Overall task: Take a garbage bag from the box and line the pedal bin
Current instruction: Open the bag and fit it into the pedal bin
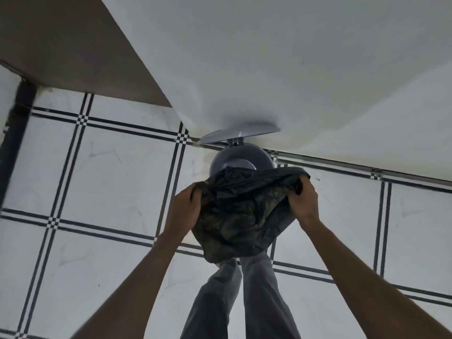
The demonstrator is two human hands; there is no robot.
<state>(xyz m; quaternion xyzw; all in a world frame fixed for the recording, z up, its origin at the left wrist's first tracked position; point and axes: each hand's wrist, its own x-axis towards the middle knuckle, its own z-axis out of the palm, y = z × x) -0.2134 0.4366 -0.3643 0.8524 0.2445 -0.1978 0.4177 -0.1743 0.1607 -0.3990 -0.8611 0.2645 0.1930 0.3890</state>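
Note:
A black garbage bag [241, 214] hangs spread between my two hands, its mouth held open toward the bin. My left hand [186, 204] grips the bag's left edge and my right hand [302, 196] grips its right edge. Just beyond the bag stands the grey pedal bin [220, 160], round, against the wall. Its lid [238, 134] is raised and leans toward the wall. The bag covers the bin's near rim. No bag box is in view.
The floor is white tile with black grid lines [110, 167]. A white wall [293, 69] runs behind the bin and a brown panel [68, 45] stands at the upper left. My legs in grey trousers [244, 294] are below the bag.

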